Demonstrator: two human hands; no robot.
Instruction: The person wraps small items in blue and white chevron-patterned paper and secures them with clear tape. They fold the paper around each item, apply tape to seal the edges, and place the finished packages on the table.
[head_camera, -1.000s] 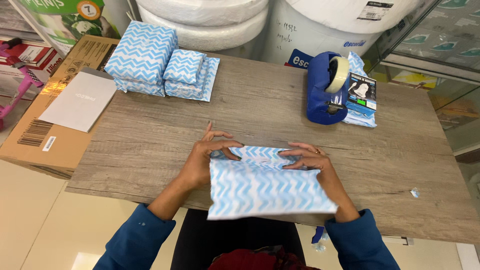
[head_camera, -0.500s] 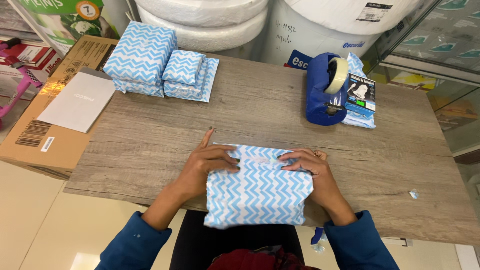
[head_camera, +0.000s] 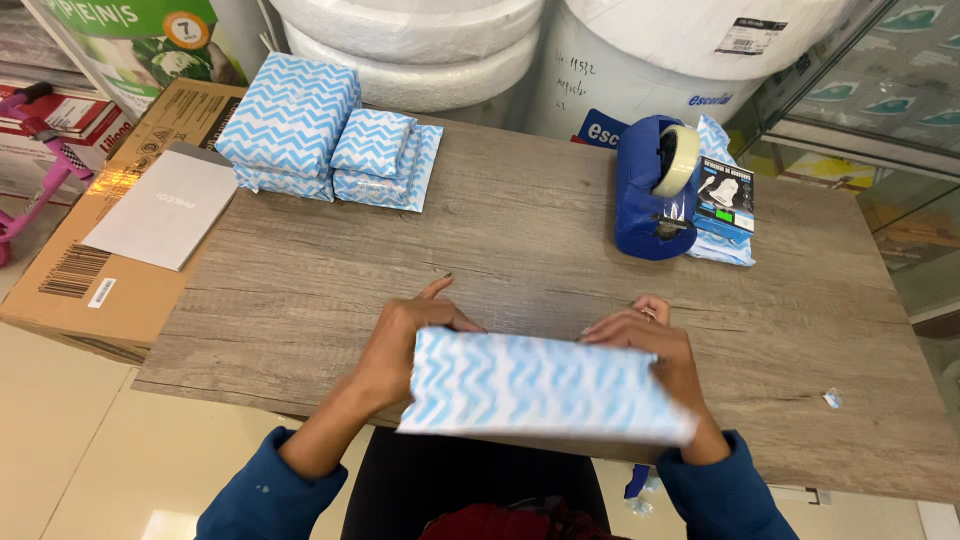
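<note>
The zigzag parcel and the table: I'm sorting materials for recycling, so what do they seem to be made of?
The zigzag parcel, held by the left hand and right hand, looks like thin, smooth paper or plastic film; its edges fold crisply, so which one is unclear. The table shows matte grey wood grain, probably laminate.

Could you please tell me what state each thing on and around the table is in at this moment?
Chevron-wrapped packet: lifted at the table's near edge, held at both ends.
Left hand: gripping the packet's left end.
Right hand: gripping its right end.
Wrapped parcels: stacked at the far left, untouched.
Tape dispenser: standing, tape roll loaded.
Cardboard box: closed, a grey envelope lying on it.
</note>
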